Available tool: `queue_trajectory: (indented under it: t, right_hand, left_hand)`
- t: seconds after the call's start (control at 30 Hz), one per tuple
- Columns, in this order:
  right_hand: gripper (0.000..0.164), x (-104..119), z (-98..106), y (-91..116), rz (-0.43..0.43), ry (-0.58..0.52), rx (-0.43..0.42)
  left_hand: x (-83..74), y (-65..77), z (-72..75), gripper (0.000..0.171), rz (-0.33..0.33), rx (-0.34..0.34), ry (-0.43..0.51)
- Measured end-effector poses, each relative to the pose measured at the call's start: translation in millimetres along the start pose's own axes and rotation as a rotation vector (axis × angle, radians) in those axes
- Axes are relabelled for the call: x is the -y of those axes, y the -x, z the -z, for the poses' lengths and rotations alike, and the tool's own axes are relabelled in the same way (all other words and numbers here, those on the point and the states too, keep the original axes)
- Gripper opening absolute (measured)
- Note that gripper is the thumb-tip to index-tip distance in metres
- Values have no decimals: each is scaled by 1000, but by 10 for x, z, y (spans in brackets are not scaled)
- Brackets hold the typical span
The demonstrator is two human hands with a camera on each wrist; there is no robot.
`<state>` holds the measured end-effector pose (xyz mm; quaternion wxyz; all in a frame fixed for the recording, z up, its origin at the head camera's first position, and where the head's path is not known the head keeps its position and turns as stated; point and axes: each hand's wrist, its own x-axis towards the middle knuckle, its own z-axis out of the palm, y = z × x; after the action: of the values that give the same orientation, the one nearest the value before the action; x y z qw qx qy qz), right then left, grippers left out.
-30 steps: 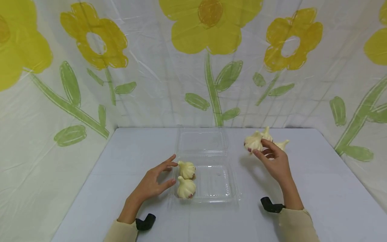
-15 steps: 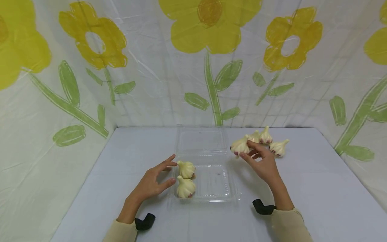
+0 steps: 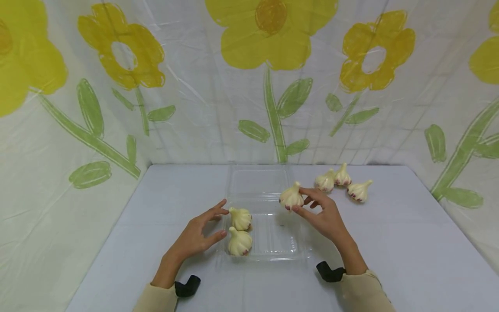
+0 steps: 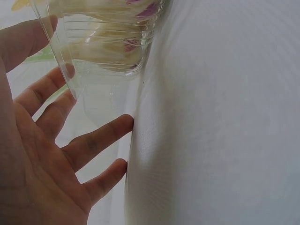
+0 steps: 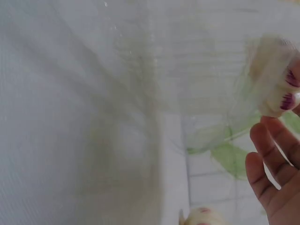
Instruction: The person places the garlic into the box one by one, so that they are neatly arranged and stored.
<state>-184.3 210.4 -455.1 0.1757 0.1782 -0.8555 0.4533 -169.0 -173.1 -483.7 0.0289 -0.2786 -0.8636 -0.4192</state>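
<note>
My right hand [image 3: 321, 214] pinches a garlic bulb [image 3: 291, 197] between thumb and fingers, over the back right part of a clear plastic clamshell box [image 3: 269, 259]. In the right wrist view, the held bulb [image 5: 281, 93] shows purple marks and partly lies behind the clear wall. My left hand [image 3: 196, 236] is at the box's left side with fingers spread. In the left wrist view its thumb and fingertips touch the box rim [image 4: 58, 61], and two other fingertips rest on the table. Two garlic bulbs, one behind [image 3: 241, 219] and one in front [image 3: 239, 242], sit along the box's left side.
Three more garlic bulbs lie on the white table [image 3: 390, 242] at the back right, one of them [image 3: 358, 191] set apart. The box's lid [image 3: 260, 181] lies folded back toward the flowered curtain [image 3: 187, 130].
My right hand has carried the garlic bulb leftward and slightly nearer, from beside the other bulbs to over the box. The left hand has stayed at the box's left side.
</note>
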Motion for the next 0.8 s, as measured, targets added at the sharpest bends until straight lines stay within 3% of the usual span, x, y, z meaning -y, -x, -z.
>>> queue_trajectory:
  t: [0.5, 0.8]
  right_hand:
    - [50, 189, -263, 34, 87, -10, 95]
    - [51, 225, -402, 65, 111, -3, 198]
  left_hand:
    - [8, -3, 1, 50, 4, 4, -14]
    - [4, 0, 1, 50, 7, 4, -24]
